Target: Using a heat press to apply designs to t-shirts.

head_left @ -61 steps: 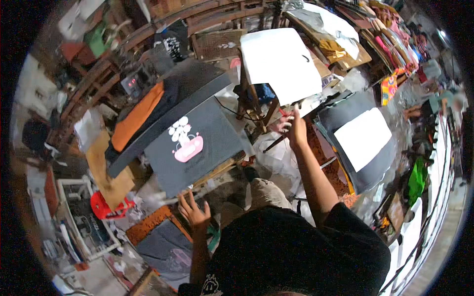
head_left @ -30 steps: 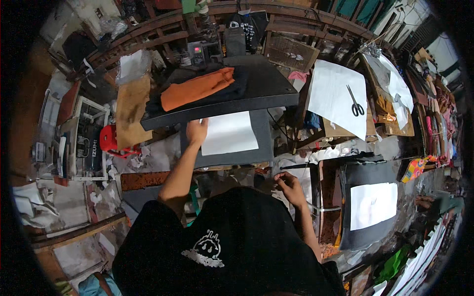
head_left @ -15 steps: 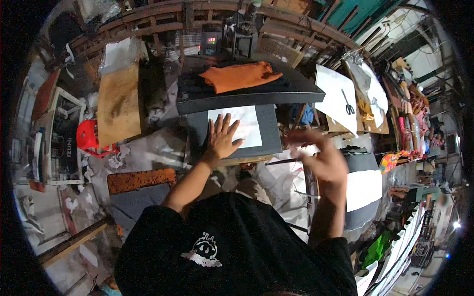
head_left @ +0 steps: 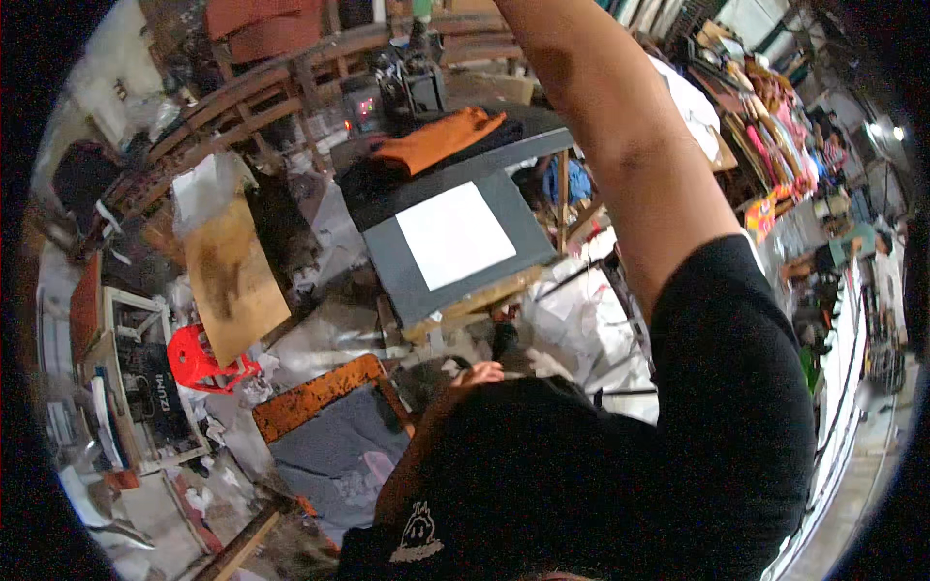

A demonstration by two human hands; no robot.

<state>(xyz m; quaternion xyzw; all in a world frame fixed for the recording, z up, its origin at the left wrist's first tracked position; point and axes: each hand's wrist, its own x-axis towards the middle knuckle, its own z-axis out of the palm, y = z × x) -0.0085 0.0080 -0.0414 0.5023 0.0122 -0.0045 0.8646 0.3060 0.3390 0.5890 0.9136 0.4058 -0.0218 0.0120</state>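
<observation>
The head view looks down over a person in a black T-shirt [head_left: 620, 455] standing in a crowded workshop. The right arm [head_left: 620, 165] is raised steeply and runs out of the top edge of the picture, so the right hand is out of sight and the state of its fingers cannot be told. The left hand [head_left: 477, 374] hangs low in front of the body, just above the shirt's edge, near the lower end of a dark grey board [head_left: 455, 247]. Only part of this hand shows; its fingers look loosely curled and hold nothing that can be made out, though the picture is too blurred there to be sure.

The dark grey board lies tilted on a wooden stand [head_left: 465, 308], and a white sheet of paper [head_left: 453, 234] lies flat on its upper half, well inside the board's edges. Neither hand touches the sheet or the board. Behind the board a black worktop [head_left: 504, 145] carries a folded orange cloth [head_left: 438, 136] resting on dark fabric. To the left, a brown stained panel [head_left: 232, 281] leans among scraps, with a red plastic stool [head_left: 199, 358] just below it. An orange rusty sheet [head_left: 315, 395] and a grey cloth [head_left: 334, 450] lie on the floor near the person's left side. White paper scraps [head_left: 581, 320] cover the floor to the right of the stand.
</observation>
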